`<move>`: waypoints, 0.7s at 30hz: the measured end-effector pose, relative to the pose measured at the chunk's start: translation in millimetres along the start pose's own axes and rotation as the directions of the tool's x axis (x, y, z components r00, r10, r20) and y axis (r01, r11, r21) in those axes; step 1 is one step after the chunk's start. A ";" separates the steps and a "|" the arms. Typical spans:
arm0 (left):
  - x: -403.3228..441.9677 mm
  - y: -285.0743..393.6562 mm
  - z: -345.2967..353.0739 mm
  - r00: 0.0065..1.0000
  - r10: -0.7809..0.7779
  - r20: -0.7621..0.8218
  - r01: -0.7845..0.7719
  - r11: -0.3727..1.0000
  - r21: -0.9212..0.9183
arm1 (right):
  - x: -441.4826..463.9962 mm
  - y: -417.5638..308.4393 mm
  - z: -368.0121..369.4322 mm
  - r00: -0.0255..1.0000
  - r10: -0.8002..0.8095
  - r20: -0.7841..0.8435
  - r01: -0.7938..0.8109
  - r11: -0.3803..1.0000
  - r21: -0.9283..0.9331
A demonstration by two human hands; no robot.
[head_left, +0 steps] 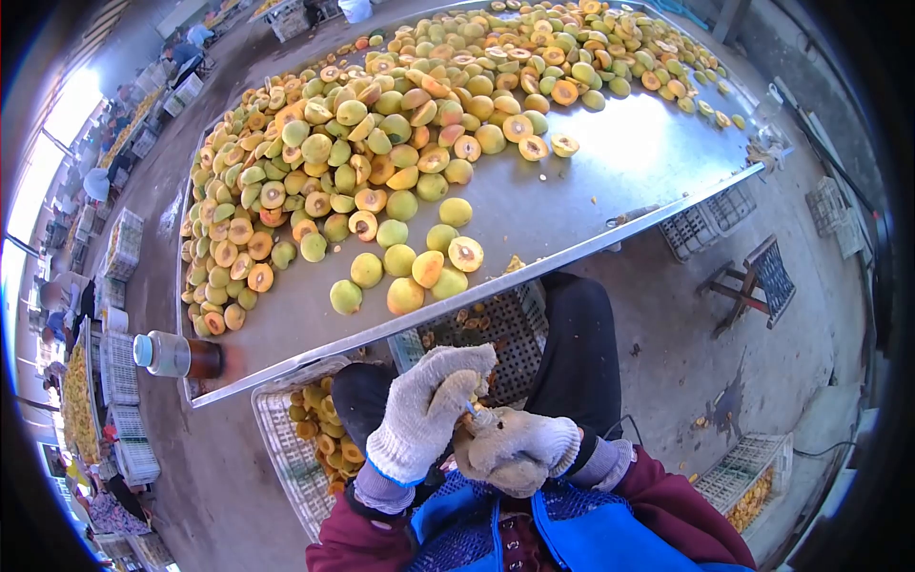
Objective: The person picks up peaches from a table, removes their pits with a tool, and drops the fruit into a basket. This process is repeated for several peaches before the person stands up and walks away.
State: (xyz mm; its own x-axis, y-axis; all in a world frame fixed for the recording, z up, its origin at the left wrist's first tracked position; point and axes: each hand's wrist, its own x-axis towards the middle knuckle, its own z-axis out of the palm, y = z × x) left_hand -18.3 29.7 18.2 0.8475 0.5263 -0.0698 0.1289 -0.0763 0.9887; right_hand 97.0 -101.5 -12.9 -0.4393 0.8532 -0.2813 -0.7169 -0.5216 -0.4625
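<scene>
Bulky white knitted gloves (408, 440) may let the small, mostly hidden object (471, 410) slip where left hand (429, 405) and right hand (522, 450) clamp together, beside the grey metal tabletop (529, 212) bearing round yellow-green halved fruits (400, 205)

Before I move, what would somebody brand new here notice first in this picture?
Most likely the big heap of green and orange fruit, much of it halved, spread over the metal table. Next, the white-gloved left hand and right hand, close together below the table's near edge. Then the capped bottle of dark liquid lying at the table's left corner.
</scene>
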 end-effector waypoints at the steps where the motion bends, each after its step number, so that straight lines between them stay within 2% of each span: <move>1: 1.5 -0.8 -2.6 1.000 -0.002 0.002 0.002 1.000 0.000 | -0.7 1.3 2.6 1.000 -0.001 -0.001 0.001 1.000 0.002; 2: 2.6 -3.1 -5.7 0.974 0.221 0.042 -0.224 0.970 0.093 | -0.6 3.9 4.8 0.997 -0.052 0.065 0.047 0.996 0.079; 3: 4.6 -5.1 -7.5 0.897 0.430 0.102 -0.442 0.880 0.175 | -0.5 4.9 6.2 0.986 -0.109 0.127 0.088 0.984 0.156; 4: 8.2 -7.5 -5.5 0.855 0.510 0.090 -0.517 0.833 0.196 | -0.4 4.5 5.6 0.986 -0.112 0.127 0.092 0.984 0.153; 5: 8.1 -2.9 -4.8 0.854 0.512 0.090 -0.520 0.832 0.193 | -0.8 5.6 3.8 0.989 -0.084 0.124 0.065 0.986 0.153; 7: 6.0 13.3 -5.0 0.952 0.271 0.140 -0.305 0.841 0.447 | -0.7 6.1 1.1 0.991 -0.052 0.120 0.034 0.988 0.150; 8: 7.0 16.5 -4.8 0.952 0.274 0.137 -0.306 0.841 0.447 | 0.0 5.6 -0.4 0.994 -0.014 0.105 -0.001 0.990 0.143; 10: 8.4 20.5 -3.3 0.927 0.334 0.172 -0.367 0.704 0.608 | 0.4 4.6 0.7 0.995 0.027 0.095 -0.040 0.990 0.135; 11: 8.4 21.0 -3.7 0.927 0.334 0.173 -0.367 0.703 0.609 | -0.6 4.0 3.7 0.998 0.010 0.068 -0.017 0.995 0.103; 13: 10.2 20.7 -3.9 0.795 0.560 0.233 -0.560 0.528 0.638 | -1.3 4.9 3.1 0.999 -0.014 0.039 0.011 0.998 0.070; 15: 14.1 9.3 -3.6 0.790 0.564 0.238 -0.569 0.533 0.626 | -1.2 9.9 -3.6 0.990 -0.003 0.141 -0.025 0.980 0.198; 17: 15.5 -8.3 -5.6 0.844 0.508 0.173 -0.536 0.786 0.308 | -0.6 11.1 -0.3 0.982 -0.038 0.183 -0.010 0.967 0.256; 18: 8.3 -13.7 -1.3 0.909 0.408 0.087 -0.410 0.912 0.002 | -0.1 13.3 1.1 0.972 -0.075 0.221 0.000 0.947 0.321; 19: 3.2 -17.6 3.0 0.909 0.407 0.086 -0.409 0.912 0.002 | 1.3 15.0 1.9 0.972 -0.074 0.222 -0.001 0.947 0.321; 21: -5.0 -23.3 12.0 0.960 0.270 -0.076 -0.281 0.916 -0.286 | 4.0 18.4 2.8 0.987 -0.076 0.139 0.037 0.964 0.264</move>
State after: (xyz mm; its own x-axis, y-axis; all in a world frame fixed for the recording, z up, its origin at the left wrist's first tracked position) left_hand -19.4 18.7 -6.1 0.8090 0.5489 0.2101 -0.2668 0.0245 0.9634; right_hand 80.5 -107.7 -20.2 -0.4542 0.8820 -0.1258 -0.8503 -0.4713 -0.2344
